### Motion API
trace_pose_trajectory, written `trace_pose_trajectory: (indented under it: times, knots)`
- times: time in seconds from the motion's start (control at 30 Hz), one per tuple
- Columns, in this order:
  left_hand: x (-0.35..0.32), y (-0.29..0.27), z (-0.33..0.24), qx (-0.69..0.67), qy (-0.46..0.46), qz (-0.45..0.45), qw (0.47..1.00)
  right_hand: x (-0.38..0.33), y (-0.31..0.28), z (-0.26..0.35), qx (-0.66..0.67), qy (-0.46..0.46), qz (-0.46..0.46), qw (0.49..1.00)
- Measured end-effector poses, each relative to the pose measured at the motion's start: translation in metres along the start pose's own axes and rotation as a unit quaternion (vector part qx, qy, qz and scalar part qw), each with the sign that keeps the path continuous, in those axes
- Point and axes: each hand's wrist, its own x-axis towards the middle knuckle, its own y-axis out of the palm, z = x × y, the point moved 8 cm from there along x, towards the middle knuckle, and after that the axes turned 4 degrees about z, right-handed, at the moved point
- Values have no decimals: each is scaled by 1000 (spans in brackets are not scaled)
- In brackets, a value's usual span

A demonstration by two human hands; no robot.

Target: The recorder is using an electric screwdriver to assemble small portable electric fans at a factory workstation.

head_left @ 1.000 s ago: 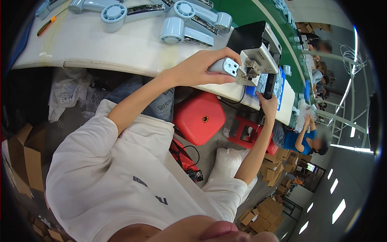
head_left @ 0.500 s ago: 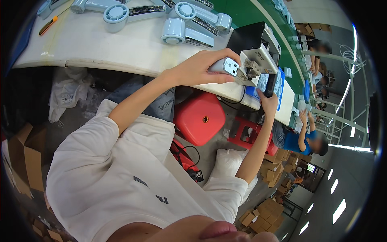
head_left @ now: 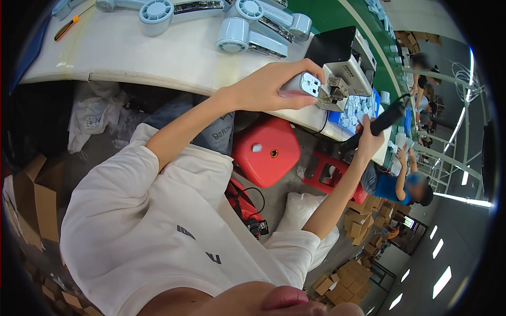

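My left hand [head_left: 269, 87] is closed round a pale plastic housing [head_left: 309, 84], its end face with small dark openings turned to the right. It sits just beside the front of a grey and black box-shaped machine [head_left: 345, 71], likely a screw feeder. My right hand [head_left: 370, 143] grips a black electric screwdriver [head_left: 389, 117] with a cable at its far end. The driver lies tilted beside a blue tray [head_left: 331, 117] holding many small pale-blue parts. Its tip is hard to make out. A small pale-blue piece [head_left: 256, 148] shows against the red stool [head_left: 269, 171].
Several pale-blue handheld fans [head_left: 233, 34] with exposed circuit boards lie along the back of the white table [head_left: 158, 60]. An orange-handled screwdriver [head_left: 67, 27] lies at far left. A second red stool [head_left: 329, 171] stands below. A co-worker in blue [head_left: 390, 189] sits further right.
My right hand has moved right and the black driver has swung up and away from the machine, uncovering the tray. The small pale-blue piece has appeared over the red stool.
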Motion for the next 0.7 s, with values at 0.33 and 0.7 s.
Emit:
trace_pose_trajectory:
  times: [0.33,0.7]
  knots:
    - [-2,18,-5,33,1,48,998,-110,98,139,107,-116,154,975]
    - [-7,12,-6,48,38,59,996,-94,86,144,287,-109,178,935]
